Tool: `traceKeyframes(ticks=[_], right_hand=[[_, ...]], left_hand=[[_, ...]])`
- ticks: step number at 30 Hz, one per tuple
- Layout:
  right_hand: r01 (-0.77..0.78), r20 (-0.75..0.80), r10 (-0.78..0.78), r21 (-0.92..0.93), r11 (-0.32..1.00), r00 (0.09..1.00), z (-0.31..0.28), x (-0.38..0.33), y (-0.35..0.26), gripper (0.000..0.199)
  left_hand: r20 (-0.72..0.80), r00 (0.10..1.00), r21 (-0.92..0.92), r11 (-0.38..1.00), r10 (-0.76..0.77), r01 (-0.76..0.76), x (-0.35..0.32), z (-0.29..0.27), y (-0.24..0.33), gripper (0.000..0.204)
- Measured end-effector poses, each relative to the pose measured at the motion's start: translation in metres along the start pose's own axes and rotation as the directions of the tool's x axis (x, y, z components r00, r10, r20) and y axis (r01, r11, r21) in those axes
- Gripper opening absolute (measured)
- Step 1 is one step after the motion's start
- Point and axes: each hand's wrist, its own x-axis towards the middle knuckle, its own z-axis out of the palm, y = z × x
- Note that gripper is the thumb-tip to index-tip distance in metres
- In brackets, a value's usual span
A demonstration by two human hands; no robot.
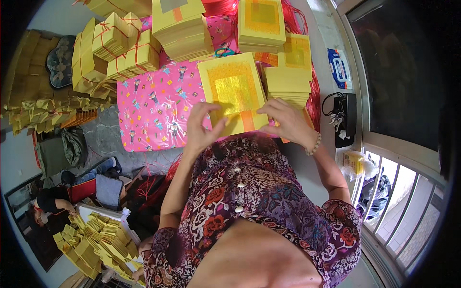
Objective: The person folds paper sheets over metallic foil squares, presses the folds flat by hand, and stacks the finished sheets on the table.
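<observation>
A yellow sheet of joss paper [230, 72], with a gold foil square and an orange strip, lies on top in front of my chest. Whether more sheets lie under it is hard to tell. My left hand [200, 126] is at its lower left edge, fingers curved and thumb on the near corner. On the opposite edge, my right hand [290, 124], with a bead bracelet at the wrist, presses fingers and thumb to the paper. Just right of it sits a stack of plain yellow paper [288, 86]. Teal-handled scissors [224, 52] lie beyond the far edge.
A pink patterned plastic cover [153, 110] spreads over the table. Tall paper stacks [185, 41] and bundles tied with red string [139, 53] stand at the back. Red strips [314, 101] hang at right, near a wipes pack [339, 69]. Another person [53, 201] is at lower left.
</observation>
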Motion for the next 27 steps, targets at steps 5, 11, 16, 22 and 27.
traceKeyframes(ticks=[5, 11, 16, 22, 27], right_hand=[[0.156, 0.004, -0.159, -0.213, 0.965, 0.987, 0.021, 0.000, 0.007, 0.035], [0.222, 0.034, -0.219, -0.117, 0.968, 0.975, 0.019, 0.002, 0.024, 0.023], [0.138, 0.041, -0.138, 0.021, 0.990, 0.990, 0.015, 0.013, 0.029, 0.019], [0.078, 0.055, -0.084, 0.102, 0.992, 0.995, 0.015, 0.019, 0.034, 0.021], [0.080, 0.043, -0.086, 0.121, 0.989, 0.995, 0.016, 0.019, 0.035, 0.023]], left_hand=[[0.254, 0.964, 0.142, 0.983, 0.081, -0.120, -0.003, 0.010, 0.032, 0.041], [0.262, 0.961, 0.191, 0.971, 0.090, -0.143, 0.000, 0.020, 0.029, 0.033], [0.353, 0.925, -0.065, 0.983, -0.137, 0.170, 0.012, 0.014, 0.022, 0.016], [0.451, 0.814, -0.092, 0.888, -0.366, 0.451, 0.018, 0.014, 0.020, 0.012], [0.463, 0.799, -0.063, 0.885, -0.384, 0.461, 0.020, 0.016, 0.018, 0.012]])
